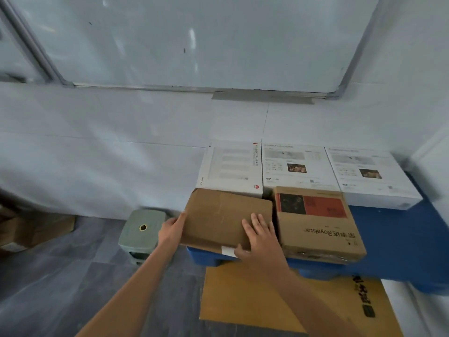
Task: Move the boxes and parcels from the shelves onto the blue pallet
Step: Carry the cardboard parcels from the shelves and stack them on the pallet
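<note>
A plain brown cardboard box [218, 217] lies on the left front corner of the blue pallet [393, 244]. My left hand [171, 231] holds its left edge, fingers hidden behind the side. My right hand [261, 239] lies flat on the box's top near its right front corner, fingers straight. To the right of this box stands a brown box with a red and black picture [318, 227]. Behind them, along the wall, three white boxes sit in a row [230, 166] [296, 166] [369, 176].
A grey-green plastic case [142, 229] stands on the floor left of the pallet. A flat yellow-brown cardboard sheet [267, 297] lies on the floor in front of the pallet. Brown cardboard [31, 229] is at the far left. A white wall runs behind.
</note>
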